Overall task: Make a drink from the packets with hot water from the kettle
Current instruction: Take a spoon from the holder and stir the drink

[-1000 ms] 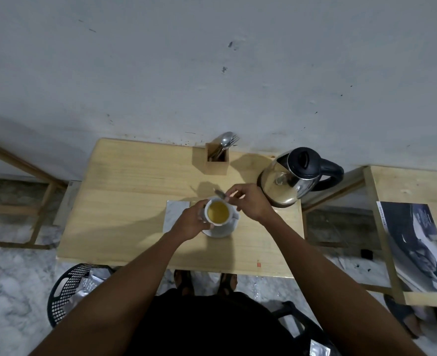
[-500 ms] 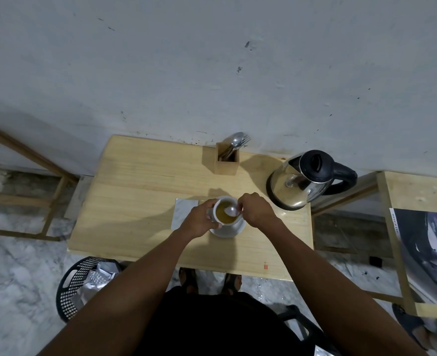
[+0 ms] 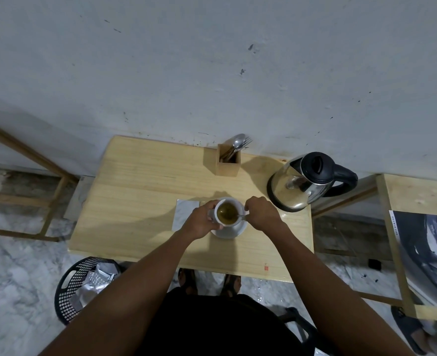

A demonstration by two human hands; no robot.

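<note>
Hands both closed: left (image 3: pixel 201 221) around one cup (image 3: pixel 227 211), right (image 3: pixel 260 214) pinching one spoon (image 3: pixel 241 216) inside.

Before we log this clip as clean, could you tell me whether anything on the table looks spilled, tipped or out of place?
Nothing stands out. The white ceramic cup sits upright on its white saucer, the steel kettle stands upright, and the pale wooden table shows no puddles.

I see the white cup (image 3: pixel 227 211) upright on its white saucer (image 3: pixel 229 229) near the table's middle, filled with yellow-brown drink, a metal spoon (image 3: pixel 239 216) dipping in from its right rim. A silver packet (image 3: pixel 184 214) lies flat just left of it. The steel kettle (image 3: pixel 305 181) with black lid and handle stands upright, far right
</note>
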